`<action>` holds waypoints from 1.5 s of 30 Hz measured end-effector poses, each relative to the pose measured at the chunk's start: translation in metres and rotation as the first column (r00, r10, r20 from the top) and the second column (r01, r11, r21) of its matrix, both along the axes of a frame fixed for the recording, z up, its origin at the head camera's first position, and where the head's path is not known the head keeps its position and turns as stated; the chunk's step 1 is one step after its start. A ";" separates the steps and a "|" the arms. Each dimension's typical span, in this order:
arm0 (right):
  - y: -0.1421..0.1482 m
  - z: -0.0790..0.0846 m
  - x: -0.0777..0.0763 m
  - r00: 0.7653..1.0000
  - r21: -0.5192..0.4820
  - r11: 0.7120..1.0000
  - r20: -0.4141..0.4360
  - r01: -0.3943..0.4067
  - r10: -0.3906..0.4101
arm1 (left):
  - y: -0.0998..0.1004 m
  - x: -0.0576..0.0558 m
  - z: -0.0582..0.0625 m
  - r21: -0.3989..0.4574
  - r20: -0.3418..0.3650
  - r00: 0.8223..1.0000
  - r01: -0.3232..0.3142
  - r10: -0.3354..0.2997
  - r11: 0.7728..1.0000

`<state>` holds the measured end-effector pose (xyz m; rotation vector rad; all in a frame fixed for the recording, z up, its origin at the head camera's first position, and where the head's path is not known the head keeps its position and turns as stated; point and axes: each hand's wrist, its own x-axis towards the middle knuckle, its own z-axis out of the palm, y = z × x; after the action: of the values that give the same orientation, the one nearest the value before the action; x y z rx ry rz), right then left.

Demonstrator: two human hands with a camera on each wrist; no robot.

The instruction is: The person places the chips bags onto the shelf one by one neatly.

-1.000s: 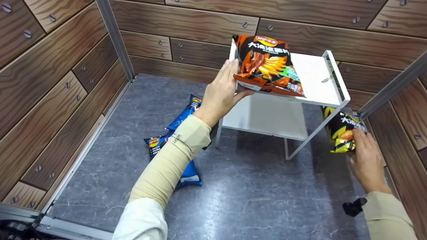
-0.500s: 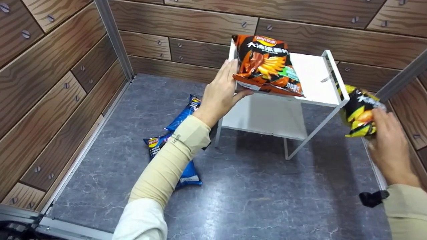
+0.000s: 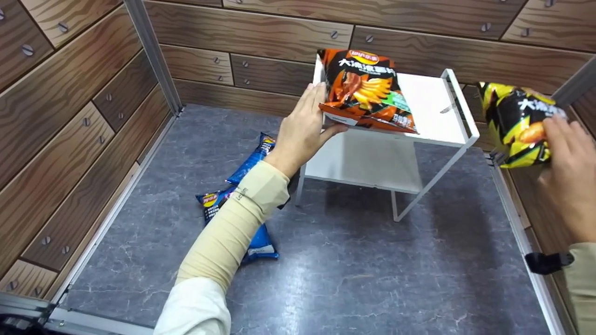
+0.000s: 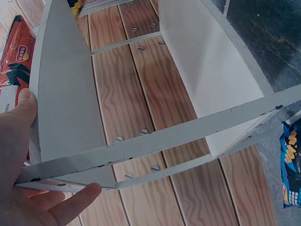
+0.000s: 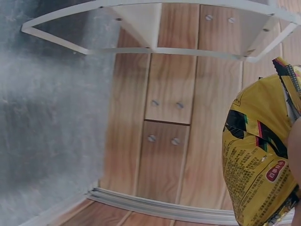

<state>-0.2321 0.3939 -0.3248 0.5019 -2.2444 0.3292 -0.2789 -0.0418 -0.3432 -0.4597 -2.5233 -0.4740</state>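
An orange-and-black bag of chips lies on the left part of the top of a white two-tier shelf. My left hand grips the shelf's left end beside that bag. In the left wrist view the thumb lies at the top board's edge and fingers reach past the side frame. Off the shelf's right side, my right hand holds a yellow-and-black bag of chips in the air. Its yellow printed back faces the right wrist camera, where most of the hand is out of frame.
Two blue bags of chips, a farther one and a nearer one, lie on the grey floor left of the shelf, partly behind my left forearm. Wood-patterned walls with metal posts stand around the area.
My right hand has lifted the yellow-and-black bag up and to the right, from low beside the shelf to about top-board height. The left hand and orange bag stay in place.
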 end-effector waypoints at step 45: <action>-0.142 0.056 -0.030 0.983 0.071 0.984 0.099 -0.163 0.156 | 0.000 0.000 0.000 -0.005 0.010 1.000 -0.001 0.001 1.000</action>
<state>-0.2618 0.2519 -0.2692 0.7245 -2.3198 0.3533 -0.2790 -0.0415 -0.3433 -0.4590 -2.5347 -0.4711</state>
